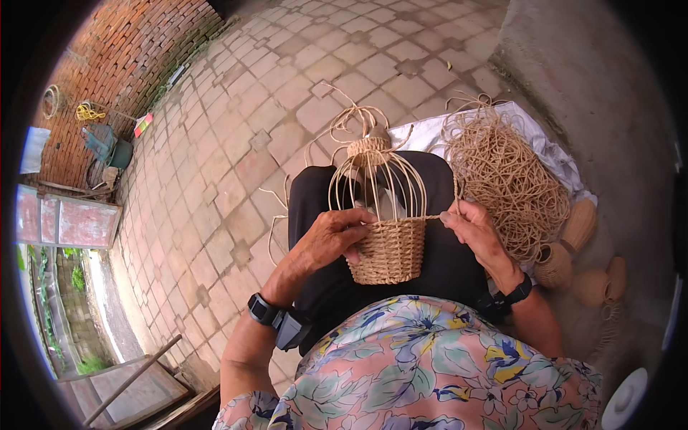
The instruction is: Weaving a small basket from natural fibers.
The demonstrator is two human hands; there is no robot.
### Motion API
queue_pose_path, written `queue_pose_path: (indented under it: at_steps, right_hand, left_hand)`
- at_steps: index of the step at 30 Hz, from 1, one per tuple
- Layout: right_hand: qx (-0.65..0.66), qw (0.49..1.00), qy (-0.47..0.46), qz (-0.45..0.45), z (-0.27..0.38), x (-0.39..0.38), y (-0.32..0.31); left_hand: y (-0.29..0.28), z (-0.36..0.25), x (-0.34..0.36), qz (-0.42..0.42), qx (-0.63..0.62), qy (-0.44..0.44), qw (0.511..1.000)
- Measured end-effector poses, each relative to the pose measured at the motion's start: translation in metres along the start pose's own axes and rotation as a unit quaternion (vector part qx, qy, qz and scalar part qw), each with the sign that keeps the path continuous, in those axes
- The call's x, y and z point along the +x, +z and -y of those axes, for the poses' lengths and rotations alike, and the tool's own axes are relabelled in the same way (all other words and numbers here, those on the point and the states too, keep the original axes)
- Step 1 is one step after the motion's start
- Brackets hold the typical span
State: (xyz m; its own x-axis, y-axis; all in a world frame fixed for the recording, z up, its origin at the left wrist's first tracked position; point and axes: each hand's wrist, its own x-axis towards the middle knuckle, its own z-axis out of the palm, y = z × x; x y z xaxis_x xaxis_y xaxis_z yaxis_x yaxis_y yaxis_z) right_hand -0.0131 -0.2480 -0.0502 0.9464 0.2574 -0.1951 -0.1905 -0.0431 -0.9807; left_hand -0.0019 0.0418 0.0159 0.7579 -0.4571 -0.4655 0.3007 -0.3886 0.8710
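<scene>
A half-woven basket of tan cord sits in my lap, with a tightly woven body below and bare curved stakes rising to a small woven band trailing loose strands. My left hand grips the upper left edge of the woven body, fingers bent over it and partly hidden. From that edge a cord runs right to my right hand, which pinches it between thumb and finger beside the basket, close to the right knee.
A big tangle of cord lies on a white sheet at the right, near several woven pieces. A brick wall, yellow coil, bucket and panels stand left, with a pole at lower left on the paved floor.
</scene>
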Motion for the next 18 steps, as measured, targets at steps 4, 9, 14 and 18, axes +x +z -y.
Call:
queue_pose_path:
  at_steps: [4, 9, 14, 18]
  right_hand:
    - [-0.027, 1.000, 0.014, -0.002, 0.003, 0.003, -0.003]
    - [-0.014, 0.997, 0.014, -0.072, 0.029, 0.008, -0.006]
    - [-0.085, 0.994, -0.062, 0.015, 0.048, 0.020, 0.031]
    - [-0.174, 0.974, -0.139, 0.046, 0.059, 0.026, 0.066]
  left_hand:
    - [-0.005, 0.001, 0.003, 0.015, -0.037, 0.017, 0.999]
    - [-0.009, -0.006, 0.005, 0.021, 0.014, 0.046, 0.999]
    - [-0.005, -0.003, 0.007, -0.014, 0.048, 0.069, 0.996]
    - [-0.002, -0.001, 0.008, -0.042, 0.061, 0.089, 0.993]
